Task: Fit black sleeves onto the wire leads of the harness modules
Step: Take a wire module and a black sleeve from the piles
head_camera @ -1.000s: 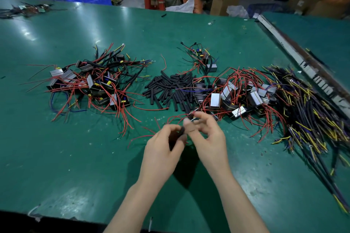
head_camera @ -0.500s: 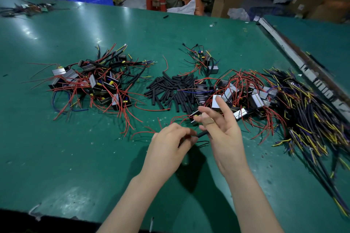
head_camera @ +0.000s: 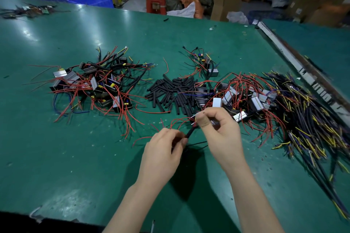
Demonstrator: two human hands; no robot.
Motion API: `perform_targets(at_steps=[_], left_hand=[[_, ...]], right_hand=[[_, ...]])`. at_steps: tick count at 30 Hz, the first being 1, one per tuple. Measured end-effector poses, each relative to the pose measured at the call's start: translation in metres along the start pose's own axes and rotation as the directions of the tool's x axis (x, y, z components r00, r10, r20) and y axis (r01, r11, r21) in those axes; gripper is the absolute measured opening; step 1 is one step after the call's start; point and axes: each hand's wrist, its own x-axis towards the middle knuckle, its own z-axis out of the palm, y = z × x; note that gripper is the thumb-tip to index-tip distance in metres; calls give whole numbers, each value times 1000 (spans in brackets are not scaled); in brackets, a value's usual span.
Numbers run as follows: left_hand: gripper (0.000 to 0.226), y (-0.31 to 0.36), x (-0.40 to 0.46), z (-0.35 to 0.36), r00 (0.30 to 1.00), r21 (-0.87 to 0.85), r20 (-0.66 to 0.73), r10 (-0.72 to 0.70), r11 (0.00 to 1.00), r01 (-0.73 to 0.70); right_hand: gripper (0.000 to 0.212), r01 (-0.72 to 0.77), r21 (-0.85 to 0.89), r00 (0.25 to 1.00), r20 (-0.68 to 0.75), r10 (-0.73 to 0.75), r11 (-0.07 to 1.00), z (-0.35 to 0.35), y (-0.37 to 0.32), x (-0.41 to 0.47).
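The left hand (head_camera: 162, 149) is pinching the near end of a black sleeve (head_camera: 190, 132) that is running up toward the right hand (head_camera: 220, 130), which is curling its fingers round a module and its red leads, so one fitting looks to be in progress. A pile of modules (head_camera: 94, 87) on the left is already showing black sleeves on some leads, while the loose sleeves (head_camera: 174, 94) mid-table and the heap of modules (head_camera: 246, 96) on the right are suggesting plenty left.
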Motion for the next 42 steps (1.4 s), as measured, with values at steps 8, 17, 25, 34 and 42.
perform_targets(at_steps=[8,17,25,34,42], left_hand=[[16,12,22,0,981,-393,45,-190,899,192],[26,2,19,-4,928,-543,-27,-372,785,299],[18,-3,24,-2,904,-560,-32,-427,756,338],[18,-9,32,13,913,-629,45,-405,699,341],[17,1,29,20,928,-743,-22,-371,627,233]], right_hand=[[10,-59,2,987,150,58,998,20,-24,33],[14,73,-639,856,434,280,766,97,1,120],[35,115,-844,867,343,362,524,130,26,122],[13,-118,-343,920,316,232,932,42,-22,105],[10,-343,436,874,-175,452,832,-21,13,9]])
